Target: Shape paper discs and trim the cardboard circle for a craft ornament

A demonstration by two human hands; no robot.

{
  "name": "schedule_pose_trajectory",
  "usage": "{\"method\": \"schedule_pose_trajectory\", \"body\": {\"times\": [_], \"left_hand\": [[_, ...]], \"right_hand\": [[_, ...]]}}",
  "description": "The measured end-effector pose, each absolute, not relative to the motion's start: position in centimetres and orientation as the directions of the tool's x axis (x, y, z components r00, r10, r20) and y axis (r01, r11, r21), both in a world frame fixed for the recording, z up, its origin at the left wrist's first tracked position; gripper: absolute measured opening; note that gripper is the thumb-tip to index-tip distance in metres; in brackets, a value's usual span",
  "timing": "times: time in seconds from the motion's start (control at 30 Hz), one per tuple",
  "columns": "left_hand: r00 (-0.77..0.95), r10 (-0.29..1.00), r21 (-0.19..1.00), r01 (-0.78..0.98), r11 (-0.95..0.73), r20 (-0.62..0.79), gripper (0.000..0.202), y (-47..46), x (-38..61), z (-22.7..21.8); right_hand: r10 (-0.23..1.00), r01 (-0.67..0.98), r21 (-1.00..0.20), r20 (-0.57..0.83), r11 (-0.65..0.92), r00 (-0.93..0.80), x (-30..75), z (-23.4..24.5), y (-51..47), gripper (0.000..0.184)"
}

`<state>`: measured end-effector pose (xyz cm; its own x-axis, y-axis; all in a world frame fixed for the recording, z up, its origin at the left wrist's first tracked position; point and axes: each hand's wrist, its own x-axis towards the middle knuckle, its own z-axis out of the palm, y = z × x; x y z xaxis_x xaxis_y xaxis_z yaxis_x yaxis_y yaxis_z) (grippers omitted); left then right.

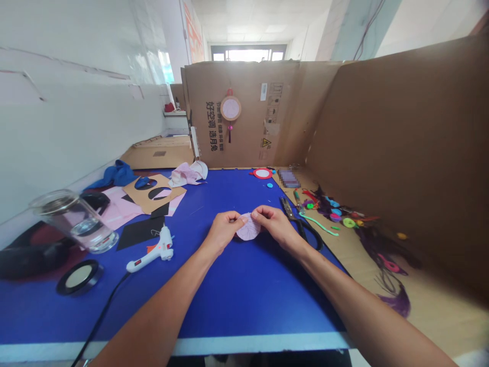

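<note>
A small round piece of pale pink cloth (pixel 248 228) is held just over the middle of the blue table (pixel 244 290). My left hand (pixel 225 229) pinches its upper left edge between thumb and fingers. On the upper right edge, my right hand (pixel 275 223) pinches the same piece. Creases show on the cloth's face; its back is hidden. Right of my right hand lie black-handled scissors (pixel 301 224). A white glue gun (pixel 155 251) lies to the left, its cord running to the front edge. Beyond my hands sits a red-rimmed disc (pixel 263 174) with a white centre.
A glass jar of water (pixel 82 224), a round black-rimmed object (pixel 79 277) and cardboard with round holes (pixel 153 193) occupy the left. Buttons, cords and tassels (pixel 336 211) lie along the right. Tall cardboard panels (pixel 317 112) stand behind and right; a round tasselled ornament (pixel 231 108) hangs there.
</note>
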<state>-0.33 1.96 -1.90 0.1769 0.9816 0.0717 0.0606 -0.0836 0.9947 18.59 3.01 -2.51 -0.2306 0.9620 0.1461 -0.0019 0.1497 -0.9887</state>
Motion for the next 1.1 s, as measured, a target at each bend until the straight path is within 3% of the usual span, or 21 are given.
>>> {"method": "schedule_pose_trajectory", "body": {"times": [0.53, 0.8, 1.1], "left_hand": [[0.218, 0.973, 0.988, 0.109, -0.108, 0.082, 0.036, 2.17, -0.30, -2.23], [0.119, 0.993, 1.000, -0.007, -0.022, 0.023, 0.033, 2.36, -0.38, -1.96], [0.157, 0.987, 1.000, 0.006, 0.021, -0.022, 0.035, 2.17, -0.51, -1.69]], "right_hand": [[0.944, 0.074, -0.971, 0.200, 0.226, -0.261, 18.38, -2.27, 2.86, 0.046], [0.955, 0.024, -0.997, 0.068, 0.078, -0.290, 18.13, -1.67, 2.54, 0.052], [0.952, 0.059, -0.995, 0.062, 0.083, -0.299, 18.28, -1.90, 2.77, 0.049]]}}
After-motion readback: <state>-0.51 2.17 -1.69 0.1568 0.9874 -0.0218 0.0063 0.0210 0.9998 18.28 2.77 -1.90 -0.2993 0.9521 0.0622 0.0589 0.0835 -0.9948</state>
